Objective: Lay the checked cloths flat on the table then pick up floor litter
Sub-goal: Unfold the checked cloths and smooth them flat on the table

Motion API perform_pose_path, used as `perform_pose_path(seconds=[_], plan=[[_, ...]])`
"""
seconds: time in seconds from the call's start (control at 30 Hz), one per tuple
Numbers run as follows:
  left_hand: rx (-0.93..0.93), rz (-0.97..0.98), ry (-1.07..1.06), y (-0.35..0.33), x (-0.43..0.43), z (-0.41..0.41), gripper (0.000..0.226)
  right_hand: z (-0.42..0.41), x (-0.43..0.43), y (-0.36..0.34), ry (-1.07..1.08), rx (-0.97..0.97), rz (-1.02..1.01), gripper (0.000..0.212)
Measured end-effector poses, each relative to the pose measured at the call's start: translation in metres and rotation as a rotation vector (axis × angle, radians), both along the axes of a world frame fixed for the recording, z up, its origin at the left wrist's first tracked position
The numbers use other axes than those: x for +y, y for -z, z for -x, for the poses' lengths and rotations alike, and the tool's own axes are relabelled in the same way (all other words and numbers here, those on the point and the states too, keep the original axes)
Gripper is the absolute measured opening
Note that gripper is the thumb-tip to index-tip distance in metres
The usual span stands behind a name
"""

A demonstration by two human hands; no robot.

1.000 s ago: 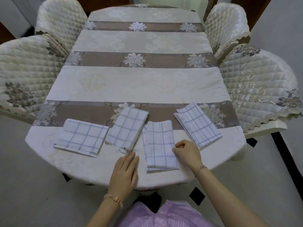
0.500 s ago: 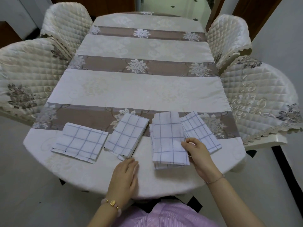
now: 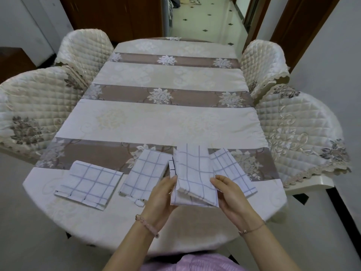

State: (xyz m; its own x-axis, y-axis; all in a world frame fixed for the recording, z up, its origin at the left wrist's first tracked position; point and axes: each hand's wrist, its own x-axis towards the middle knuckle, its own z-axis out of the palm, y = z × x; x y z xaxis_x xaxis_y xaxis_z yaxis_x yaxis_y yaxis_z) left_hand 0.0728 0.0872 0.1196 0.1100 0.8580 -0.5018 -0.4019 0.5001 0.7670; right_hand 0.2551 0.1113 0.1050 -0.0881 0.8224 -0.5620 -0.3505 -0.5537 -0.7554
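Both hands, left (image 3: pixel 163 194) and right (image 3: pixel 230 194), grip a folded checked cloth (image 3: pixel 193 173) at lower centre above the table (image 3: pixel 156 118). Three folded cloths lie alongside: far left (image 3: pixel 89 181), beside (image 3: pixel 145 172), right (image 3: pixel 232 169). Quilted chairs (image 3: pixel 29 112) flank both sides.

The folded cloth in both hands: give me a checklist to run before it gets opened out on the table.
1. Grip: left hand and right hand each hold a side of the folded cloth. Ok.
2. Cloth lifted off the table: cannot tell.
3. Free space beyond it: the middle of the table is bare. Ok.
4. Space at the sides: the cloth on the right lies partly under it, the middle cloth close on the left. Not ok.
5. Other cloths laid flat: the far-left cloth and the rest are folded. Not ok.
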Motion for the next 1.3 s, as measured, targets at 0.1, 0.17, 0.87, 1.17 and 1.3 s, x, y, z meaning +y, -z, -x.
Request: perform_pose_path(seconds=[0.1, 0.17, 0.87, 1.17, 1.3], plan=[[0.009, 0.010, 0.007, 0.001, 0.000, -0.001, 0.042, -0.004, -0.002, 0.004, -0.020, -0.066, 0.006, 0.007], [0.047, -0.007, -0.011, 0.000, -0.001, -0.003, 0.034, -0.005, -0.002, 0.005, -0.038, -0.071, 0.004, 0.009], [0.215, 0.023, -0.208, -0.005, 0.006, -0.007, 0.024, 0.032, -0.018, 0.000, -0.353, -0.655, -0.629, 0.020], [0.314, -0.008, -0.232, 0.008, -0.008, 0.013, 0.019, 0.004, 0.001, -0.001, 0.020, -0.304, -0.294, 0.014], [0.316, 0.039, -0.268, 0.025, -0.026, 0.026, 0.014, -0.009, -0.006, 0.020, 0.065, -0.201, -0.154, 0.018]])
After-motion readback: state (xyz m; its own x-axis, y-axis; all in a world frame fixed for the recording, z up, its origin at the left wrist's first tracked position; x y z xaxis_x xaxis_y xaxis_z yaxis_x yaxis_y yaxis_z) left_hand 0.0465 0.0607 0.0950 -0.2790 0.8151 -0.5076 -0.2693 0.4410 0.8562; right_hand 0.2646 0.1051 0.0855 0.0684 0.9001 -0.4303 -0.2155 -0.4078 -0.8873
